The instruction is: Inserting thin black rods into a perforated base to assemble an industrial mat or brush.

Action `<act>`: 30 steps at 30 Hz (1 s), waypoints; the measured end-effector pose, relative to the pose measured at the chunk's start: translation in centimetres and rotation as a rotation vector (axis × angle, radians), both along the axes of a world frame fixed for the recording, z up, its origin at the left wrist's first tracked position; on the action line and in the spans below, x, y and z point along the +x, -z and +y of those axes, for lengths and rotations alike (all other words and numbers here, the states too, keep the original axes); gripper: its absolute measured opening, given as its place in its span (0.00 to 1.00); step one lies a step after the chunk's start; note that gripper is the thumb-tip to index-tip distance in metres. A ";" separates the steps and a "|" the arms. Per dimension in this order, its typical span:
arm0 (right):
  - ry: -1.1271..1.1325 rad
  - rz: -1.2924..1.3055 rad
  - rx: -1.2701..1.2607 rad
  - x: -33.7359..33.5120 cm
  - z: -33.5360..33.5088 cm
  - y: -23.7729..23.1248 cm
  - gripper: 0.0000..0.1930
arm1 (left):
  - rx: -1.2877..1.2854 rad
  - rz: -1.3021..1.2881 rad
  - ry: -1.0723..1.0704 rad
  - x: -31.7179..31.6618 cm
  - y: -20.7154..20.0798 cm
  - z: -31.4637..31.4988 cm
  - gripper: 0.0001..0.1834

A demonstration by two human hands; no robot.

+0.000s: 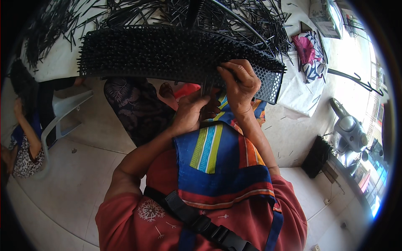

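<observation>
A long black perforated panel (270,85) stretches across in front of me, most of its holes filled with short black strips (146,52) standing up like bristles. Bare holes show toward its right end and along the near edge. My right hand (240,83) is over the right half of the panel, fingertips pinched together at the bristles; what they hold is too small to make out. Just below the near edge, my left hand (190,111) is closed round a few thin dark strips (206,87) that point up toward the panel. Its fingers are partly in shadow.
Loose black strips (138,12) lie heaped on the pale table (293,90) behind the panel. A patterned cloth bundle (310,54) sits at the right. Another person (29,129) is by a grey plastic chair (69,108) at the left. A motor scooter (351,129) stands far right.
</observation>
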State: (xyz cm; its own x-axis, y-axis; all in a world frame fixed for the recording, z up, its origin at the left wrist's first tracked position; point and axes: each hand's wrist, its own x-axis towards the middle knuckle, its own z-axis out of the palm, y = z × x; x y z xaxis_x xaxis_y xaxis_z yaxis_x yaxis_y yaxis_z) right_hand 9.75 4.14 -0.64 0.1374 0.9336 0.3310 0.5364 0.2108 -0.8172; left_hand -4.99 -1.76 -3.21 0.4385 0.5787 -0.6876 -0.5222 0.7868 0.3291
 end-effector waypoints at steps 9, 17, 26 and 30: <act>0.016 0.018 -0.023 0.0 -0.5 0.2 0.07 | -0.051 -0.053 -0.028 0.2 0.1 -0.1 0.16; 0.035 -0.004 -0.063 0.0 -0.6 -0.1 0.07 | -0.026 -0.040 -0.033 0.3 0.0 0.1 0.16; -0.064 -0.015 0.022 1.1 -1.6 1.1 0.09 | 0.020 -0.024 0.006 0.2 0.2 0.2 0.17; -0.135 -0.110 0.150 1.2 -1.7 1.6 0.11 | -0.011 -0.029 -0.057 0.3 0.6 0.1 0.14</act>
State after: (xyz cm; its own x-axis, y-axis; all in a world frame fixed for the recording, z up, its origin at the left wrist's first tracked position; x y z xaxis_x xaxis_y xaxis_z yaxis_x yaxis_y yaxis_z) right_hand 10.98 2.39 -2.19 -0.0295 0.8801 0.4739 0.5790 0.4015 -0.7096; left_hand -4.69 -1.66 -3.77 0.4249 0.5959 -0.6814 -0.5754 0.7589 0.3049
